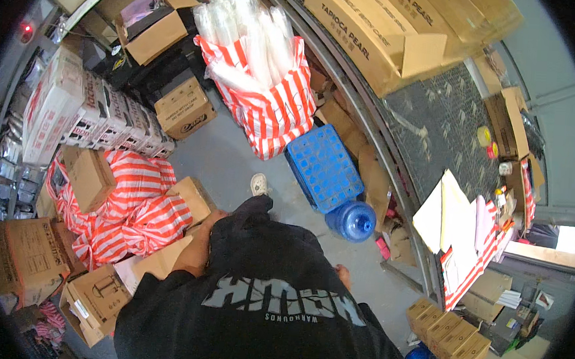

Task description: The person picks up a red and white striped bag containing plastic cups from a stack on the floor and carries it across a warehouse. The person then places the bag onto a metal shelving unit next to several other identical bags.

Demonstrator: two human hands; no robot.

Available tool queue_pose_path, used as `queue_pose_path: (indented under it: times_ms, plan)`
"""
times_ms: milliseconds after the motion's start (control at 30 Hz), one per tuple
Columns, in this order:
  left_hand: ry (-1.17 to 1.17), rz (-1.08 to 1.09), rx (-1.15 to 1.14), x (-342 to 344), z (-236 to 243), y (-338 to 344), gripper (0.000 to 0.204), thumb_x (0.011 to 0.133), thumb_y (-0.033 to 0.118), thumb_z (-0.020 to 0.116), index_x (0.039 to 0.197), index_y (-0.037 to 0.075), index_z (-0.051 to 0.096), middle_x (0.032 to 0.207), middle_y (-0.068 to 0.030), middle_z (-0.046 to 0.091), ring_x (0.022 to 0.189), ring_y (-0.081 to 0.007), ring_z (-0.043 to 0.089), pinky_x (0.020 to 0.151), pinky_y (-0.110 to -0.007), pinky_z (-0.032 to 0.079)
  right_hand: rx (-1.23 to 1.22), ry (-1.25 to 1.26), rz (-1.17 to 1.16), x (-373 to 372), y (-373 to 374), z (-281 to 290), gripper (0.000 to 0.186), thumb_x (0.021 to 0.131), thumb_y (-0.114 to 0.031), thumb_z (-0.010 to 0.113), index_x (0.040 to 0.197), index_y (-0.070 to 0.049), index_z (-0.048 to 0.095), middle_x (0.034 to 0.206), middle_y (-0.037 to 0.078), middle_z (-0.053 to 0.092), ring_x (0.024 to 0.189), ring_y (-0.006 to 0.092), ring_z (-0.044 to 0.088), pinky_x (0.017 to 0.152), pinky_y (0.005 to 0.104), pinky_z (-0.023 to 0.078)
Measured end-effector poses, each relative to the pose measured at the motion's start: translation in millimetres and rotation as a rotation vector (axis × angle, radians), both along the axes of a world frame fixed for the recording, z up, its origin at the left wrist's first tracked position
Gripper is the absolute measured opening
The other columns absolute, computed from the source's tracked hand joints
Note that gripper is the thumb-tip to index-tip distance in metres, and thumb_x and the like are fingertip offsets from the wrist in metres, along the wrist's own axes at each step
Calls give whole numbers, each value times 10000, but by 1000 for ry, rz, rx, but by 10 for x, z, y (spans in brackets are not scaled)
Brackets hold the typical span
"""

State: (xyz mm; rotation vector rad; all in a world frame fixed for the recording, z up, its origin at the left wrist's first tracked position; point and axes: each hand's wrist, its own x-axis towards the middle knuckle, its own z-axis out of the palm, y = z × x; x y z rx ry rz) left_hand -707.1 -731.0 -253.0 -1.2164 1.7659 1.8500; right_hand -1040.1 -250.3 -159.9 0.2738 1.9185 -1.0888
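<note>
My left hand [215, 218] hangs low beside my dark trousers, close to a small brown carton [193, 199]. Its fingers are too small and partly hidden to make out. Only a bit of my right hand [343, 274] shows past the edge of my black shirt, with its fingers out of sight. Neither hand visibly holds a thing. Ahead stands a red-and-white striped sack [265, 115] stuffed with clear plastic-wrapped tubes. To its right are a blue plastic crate [324, 167] and a blue water jug [352, 221] lying at the crate's near end.
Striped bundles [135, 190] and wrapped white packs [107, 112] are piled on the left, among brown cartons [22, 259]. A long shelf edge [394, 153] curves along the right, under a table with large cartons [376, 27] and folded cloth [440, 218]. Small boxes [452, 334] stand lower right.
</note>
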Motion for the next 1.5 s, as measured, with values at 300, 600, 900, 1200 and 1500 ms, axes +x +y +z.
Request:
queue_pose_path:
  times_ms: [300, 600, 900, 1200, 1500]
  plan:
    - [5, 339, -227, -1393, 689, -2035, 336, 854, 313, 434, 704, 34, 546, 527, -35, 512, 443, -126, 466, 429, -275, 373, -104, -120, 194, -691, -2155, 128, 400, 836, -417, 508, 1087, -108, 545, 922, 21, 584, 729, 125, 528, 622, 249, 413]
    - [55, 382, -215, -2440, 705, -3217, 292, 808, 218, 501, 1043, 51, 548, 802, -48, 594, 619, -129, 538, 524, -265, 433, -24, 260, 1208, -2032, -4799, -191, 398, 808, -316, 464, 1063, -18, 530, 981, 240, 569, 899, 362, 557, 758, 428, 430]
    - [95, 889, -211, -3075, 48, -4018, 616, 691, 99, 638, 1233, 2, 363, 1041, -127, 539, 862, -197, 540, 730, -298, 459, -340, 1101, 1166, -1965, -7654, 72, 541, 628, -154, 662, 1137, -64, 502, 1051, 143, 536, 1048, 325, 475, 951, 414, 329]
    - [365, 1089, -121, -3292, -23, -4511, 649, 670, 58, 680, 1225, 12, 347, 1163, -127, 457, 1061, -233, 458, 888, -334, 387, 132, 899, 1634, -1948, -7605, -135, 536, 590, -179, 688, 1085, -81, 506, 1040, 148, 494, 1153, 331, 380, 1036, 543, 127]
    - [345, 602, -488, -4085, 746, -4694, 678, 656, 184, 751, 1190, 0, 374, 1077, -136, 457, 1009, -249, 468, 859, -345, 389, 114, 794, 1567, -1822, -7375, 315, 481, 605, -199, 698, 1038, -85, 522, 1043, 140, 472, 1150, 325, 372, 1027, 553, 142]
